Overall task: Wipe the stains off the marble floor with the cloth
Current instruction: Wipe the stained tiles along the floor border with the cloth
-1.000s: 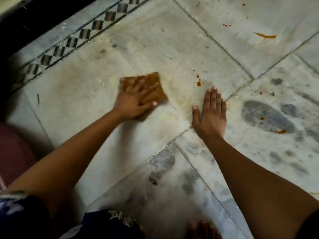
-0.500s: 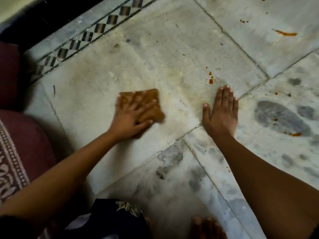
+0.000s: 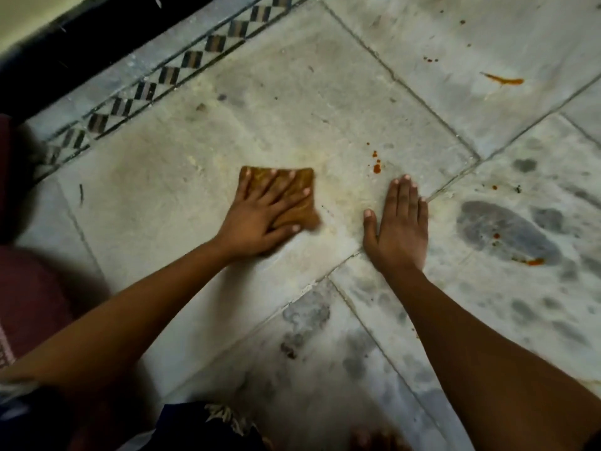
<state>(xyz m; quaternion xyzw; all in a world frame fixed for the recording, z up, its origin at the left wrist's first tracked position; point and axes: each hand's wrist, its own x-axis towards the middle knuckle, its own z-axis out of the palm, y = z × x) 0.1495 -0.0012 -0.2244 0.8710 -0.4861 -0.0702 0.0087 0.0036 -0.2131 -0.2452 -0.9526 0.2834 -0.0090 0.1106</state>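
Observation:
A folded brown cloth (image 3: 302, 180) lies flat on the pale marble floor (image 3: 292, 102). My left hand (image 3: 260, 219) presses down on it with fingers spread straight. My right hand (image 3: 398, 229) rests flat on the floor to the right of the cloth, fingers together. Small red-orange spots (image 3: 376, 166) sit just beyond my right fingertips. A longer orange smear (image 3: 502, 80) lies on the far right slab, and another orange stain (image 3: 533, 262) marks the grey-veined slab at right.
A checkered border strip (image 3: 169, 74) runs diagonally at the upper left beside a dark threshold (image 3: 81, 37). A maroon rug (image 3: 29, 297) lies at the left edge. My toes (image 3: 374, 439) and patterned clothing (image 3: 208, 424) show at the bottom.
My left hand has slid the cloth to the right, closer to my right hand, with fingers now spread wider. My right hand has stayed planted.

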